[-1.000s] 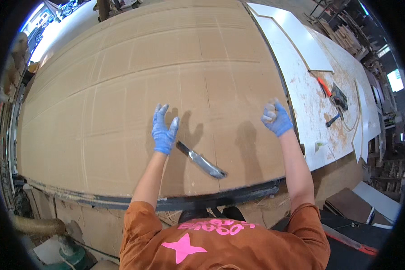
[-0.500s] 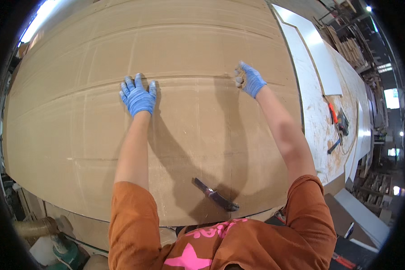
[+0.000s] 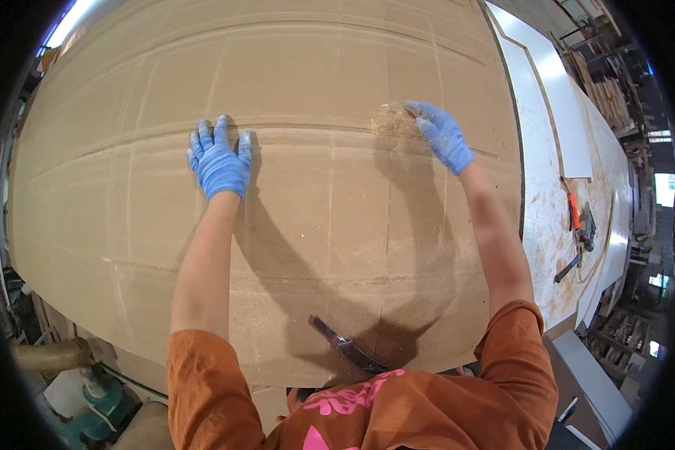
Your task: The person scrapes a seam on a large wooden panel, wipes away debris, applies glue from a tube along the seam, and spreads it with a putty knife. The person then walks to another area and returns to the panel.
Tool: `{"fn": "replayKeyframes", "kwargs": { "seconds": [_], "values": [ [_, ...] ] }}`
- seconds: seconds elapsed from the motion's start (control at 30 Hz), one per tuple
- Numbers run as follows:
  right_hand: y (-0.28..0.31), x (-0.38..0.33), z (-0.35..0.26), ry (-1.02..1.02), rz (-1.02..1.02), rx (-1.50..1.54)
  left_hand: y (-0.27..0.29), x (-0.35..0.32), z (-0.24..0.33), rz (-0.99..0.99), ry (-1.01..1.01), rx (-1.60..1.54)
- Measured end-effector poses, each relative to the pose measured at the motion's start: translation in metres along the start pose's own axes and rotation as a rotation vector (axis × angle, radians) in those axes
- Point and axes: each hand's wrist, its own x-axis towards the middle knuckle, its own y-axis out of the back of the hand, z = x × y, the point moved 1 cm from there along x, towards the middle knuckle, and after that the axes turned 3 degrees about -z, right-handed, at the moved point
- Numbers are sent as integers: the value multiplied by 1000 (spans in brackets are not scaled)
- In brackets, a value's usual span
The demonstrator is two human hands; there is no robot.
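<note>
A large brown board [image 3: 300, 202] with thin grooves across it lies beneath both hands. My left hand [image 3: 221, 160], in a blue glove with greyish fingertips, rests flat on it near a groove, fingers spread. My right hand [image 3: 442, 135], gloved the same way, is raised over the board's right part, fingers stretched leftward and thumb apart. Beside its fingertips a loose spray of tan crumbs [image 3: 396, 126], like sawdust, hangs blurred above the board. Near the front edge lies a dark tool [image 3: 345, 346] with a curved handle; my shirt partly hides it.
To the right stands a white surface [image 3: 544, 247] strewn with tan dust, with white panels [image 3: 562, 112], an orange-handled tool [image 3: 573, 211], a dark power tool [image 3: 586, 229] and a hammer-like tool [image 3: 568, 268] on it. Green machinery [image 3: 105, 409] with a hose [image 3: 52, 354] sits at lower left.
My right hand has gone from cupped around crumbs to stretched fingers, and the crumbs now spread in the air to its left. My left hand stays flat; the view has shifted slightly.
</note>
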Motion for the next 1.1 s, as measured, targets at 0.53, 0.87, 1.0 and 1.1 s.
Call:
{"fn": "replayKeyframes", "kwargs": {
  "seconds": [0.53,0.87,1.0,1.1],
  "values": [
    [15,-84,38,62,47,-1047,-5,2,-4,-1,-9,20],
    [-43,-77,13,-92,108,-992,-4,1,-2,-3,-21,25],
    [-35,-82,18,-149,129,-1002,-3,1,-2,-16,-15,33],
    [-3,-101,35,-348,125,-1037,-1,0,-2,-25,-12,41]
  ]
}}
